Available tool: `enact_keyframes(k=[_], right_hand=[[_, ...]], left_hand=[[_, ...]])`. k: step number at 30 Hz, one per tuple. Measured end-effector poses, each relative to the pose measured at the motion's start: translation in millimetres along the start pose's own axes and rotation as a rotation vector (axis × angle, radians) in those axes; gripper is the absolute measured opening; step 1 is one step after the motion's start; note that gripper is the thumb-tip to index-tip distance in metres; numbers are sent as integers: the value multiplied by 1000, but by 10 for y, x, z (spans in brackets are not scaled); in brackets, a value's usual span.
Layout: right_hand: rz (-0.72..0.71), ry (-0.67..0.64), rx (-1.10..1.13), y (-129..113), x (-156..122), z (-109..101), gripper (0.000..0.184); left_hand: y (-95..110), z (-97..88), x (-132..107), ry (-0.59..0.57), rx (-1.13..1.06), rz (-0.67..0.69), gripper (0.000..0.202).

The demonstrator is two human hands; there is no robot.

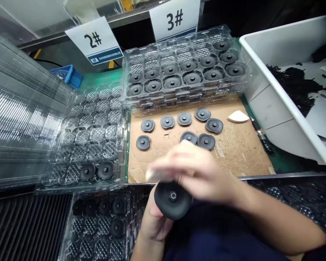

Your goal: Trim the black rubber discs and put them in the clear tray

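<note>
My left hand (154, 221) comes up from below and grips a round black rubber disc (173, 200) with a small centre hub, held close to me. My right hand (195, 170) hovers just over the disc, fingers curled and smeared by motion, seemingly pinching something pale at its left tip. Beyond the hands, several matching black discs (184, 119) lie loose on a brown cardboard sheet (239, 148).
A clear blister tray (136, 54) partly filled with discs stands behind the cardboard, under signs "2#" and "3#". Another clear tray (92, 134) at left holds two discs. A third tray (97, 224) lies near me. A white bin (271, 98) stands at right; a pale wedge (237, 116) beside it.
</note>
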State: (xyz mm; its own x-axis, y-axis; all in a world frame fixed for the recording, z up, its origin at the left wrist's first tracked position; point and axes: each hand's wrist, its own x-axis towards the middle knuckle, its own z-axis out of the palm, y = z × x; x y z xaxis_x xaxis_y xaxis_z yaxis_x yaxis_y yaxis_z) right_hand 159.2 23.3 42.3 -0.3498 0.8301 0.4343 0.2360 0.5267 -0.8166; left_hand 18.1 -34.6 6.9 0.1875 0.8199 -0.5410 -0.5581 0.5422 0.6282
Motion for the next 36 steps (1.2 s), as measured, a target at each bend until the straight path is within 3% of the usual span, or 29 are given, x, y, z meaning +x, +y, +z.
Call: enact_keyframes(k=[2,4,6,9,15,18,21,24,27,33,36], right_hand=[[303,118,65,290,23,35,23],[503,105,70,608,-18,148,22],[571,20,39,869,-124,318,21],[584,34,3,1037,-308,522,27],[568,46,55,786,-427,410,26],[586,9,92,678,-505,348,26],[629,3,111,669,-635,369,25],[664,29,113,661,-732,384,24],[667,67,104,575,-753,337,23],[622,233,252,317,-720,170,14],[643,188,405,225,-701,114,12]], left_hand=[[38,-28,-9,-129,-79,-94,74],[71,-84,-10,-240,-165,-156,64],[85,-146,-2,-304,-237,-173,56],[79,-224,19,-365,-322,-171,52],[82,-277,72,-477,-380,-140,49],[63,-272,97,-461,-314,-46,47],[0,-309,135,-319,40,279,50],[-65,-387,192,-201,650,729,91],[-81,-438,238,-214,976,942,108],[-43,-389,223,-229,1048,979,106],[-50,-359,201,-231,1044,944,104]])
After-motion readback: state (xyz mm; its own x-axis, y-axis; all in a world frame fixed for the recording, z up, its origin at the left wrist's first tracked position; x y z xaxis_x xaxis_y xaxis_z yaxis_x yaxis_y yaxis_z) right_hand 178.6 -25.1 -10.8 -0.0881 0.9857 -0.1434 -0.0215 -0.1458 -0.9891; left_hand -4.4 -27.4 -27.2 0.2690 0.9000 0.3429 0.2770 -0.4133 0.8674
